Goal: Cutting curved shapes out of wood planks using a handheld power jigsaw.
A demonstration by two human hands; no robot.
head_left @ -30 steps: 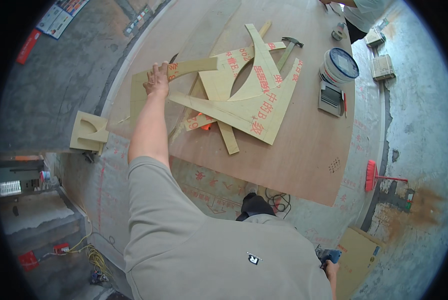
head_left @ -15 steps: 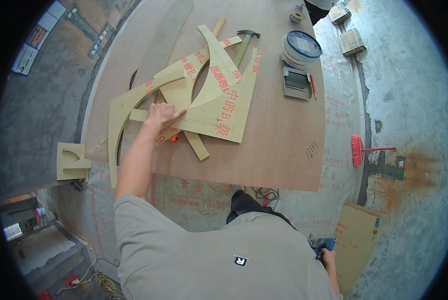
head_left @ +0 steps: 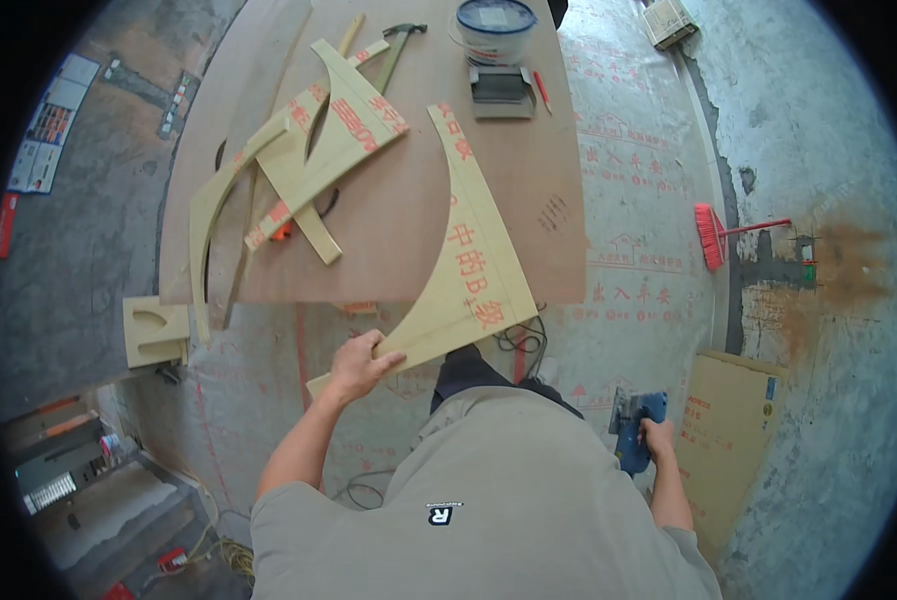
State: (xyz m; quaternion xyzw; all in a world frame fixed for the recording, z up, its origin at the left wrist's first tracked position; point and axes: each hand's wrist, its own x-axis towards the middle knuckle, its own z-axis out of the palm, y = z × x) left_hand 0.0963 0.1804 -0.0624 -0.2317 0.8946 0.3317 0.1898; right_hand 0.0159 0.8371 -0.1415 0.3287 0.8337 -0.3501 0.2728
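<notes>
Head view of a person at a worktable with a reddish-brown sheet top [head_left: 398, 250]. The left hand [head_left: 358, 367] has its fingers closed on the narrow left end of a pale-yellow, roughly triangular wooden board with one concave edge and red print [head_left: 478, 265]. This board spans the table's near edge, part of it above the top and part nearer the body; whether it rests on the top cannot be told. The right hand [head_left: 656, 440], low at the right and well apart from the board, has its fingers wrapped around the handle of a blue handheld power tool with a metal base [head_left: 628, 445]. Farther back on the table stand a white bucket with a blue lid [head_left: 496, 35] and a green-handled claw hammer [head_left: 398, 50], the latter lying flat beside overlapping pale-yellow board pieces [head_left: 353, 105].
</notes>
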